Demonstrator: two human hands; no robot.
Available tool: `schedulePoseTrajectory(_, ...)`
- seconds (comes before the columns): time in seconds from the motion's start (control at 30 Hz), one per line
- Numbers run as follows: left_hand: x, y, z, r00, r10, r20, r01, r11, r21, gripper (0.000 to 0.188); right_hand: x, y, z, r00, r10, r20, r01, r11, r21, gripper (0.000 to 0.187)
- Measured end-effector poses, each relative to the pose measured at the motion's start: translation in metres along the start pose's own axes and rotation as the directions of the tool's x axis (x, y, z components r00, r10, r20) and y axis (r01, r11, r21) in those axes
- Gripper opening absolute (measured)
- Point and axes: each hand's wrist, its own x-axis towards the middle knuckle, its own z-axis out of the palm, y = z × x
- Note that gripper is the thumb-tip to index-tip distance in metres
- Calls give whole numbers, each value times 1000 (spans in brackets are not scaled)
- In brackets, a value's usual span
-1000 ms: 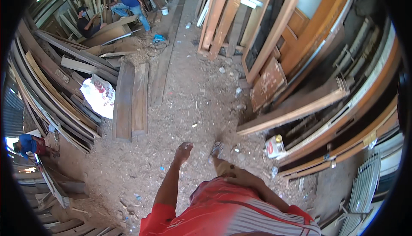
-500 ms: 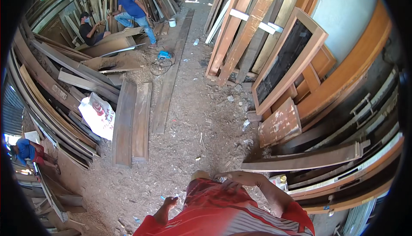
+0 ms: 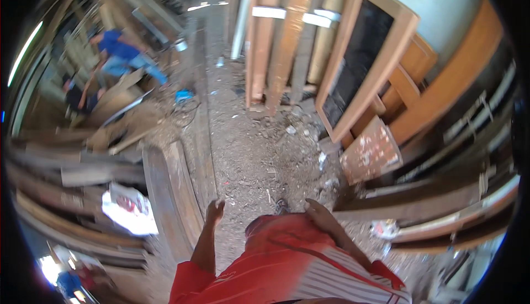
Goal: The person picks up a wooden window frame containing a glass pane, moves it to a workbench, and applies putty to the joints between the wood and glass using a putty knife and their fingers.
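Observation:
My left hand [image 3: 215,211] hangs low in front of me, over the dirt floor and beside the end of two long boards [image 3: 164,193]. Its thumb and fingers look a little apart, and I see nothing in them. Close to my red shirt [image 3: 292,243] and to its right is my right hand [image 3: 316,209], loosely open, partly covered by its own wrist and the shirt. Neither hand touches wood. Below, a foot [image 3: 282,205] shows on the ground just past the shirt. Some blur softens the picture.
Timber planks [image 3: 276,44] lean upright ahead, beside a framed dark panel [image 3: 361,55]. More boards [image 3: 419,207] line the right. A white sack [image 3: 130,209] lies on stacked wood at left. Two people work far left, near a blue power tool [image 3: 184,95]; another person [image 3: 69,284] is lower left.
My view has turned, and the scene has tilted and shifted. My left hand has risen and swung forward; my right hand has moved from across my front to my right side.

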Motion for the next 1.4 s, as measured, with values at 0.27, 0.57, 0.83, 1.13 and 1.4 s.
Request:
schedulePoseTrajectory(0.27, 279, 324, -17, 792, 602, 103, -607, 795, 12, 56, 16, -97, -40, 971, 155, 183, -106, 963, -249, 73)
schedulePoseTrajectory(0.57, 308, 578, 50, 556, 752, 354, -590, 658, -469, 57, 76, -35, -52, 717, 122, -686, 324, 814, 483, 86)
schedulePoseTrajectory(0.83, 326, 579, 130, 247, 650, 718, -637, 668, -385, 61, 170, -193, -202, 76, -133, -988, 630, 775, -56, 115)
schedulePoseTrajectory(1.13, 450, 724, 166, 70, 771, 633, -605, 537, -587, 58, 178, -310, -292, -162, -628, -762, 630, 528, -569, 120)
schedulePoseTrajectory(1.4, 535, 989, 100, 324, 945, -47, -814, 253, -523, 80, 287, -391, -393, -311, -594, -742, -171, 803, -571, 49)
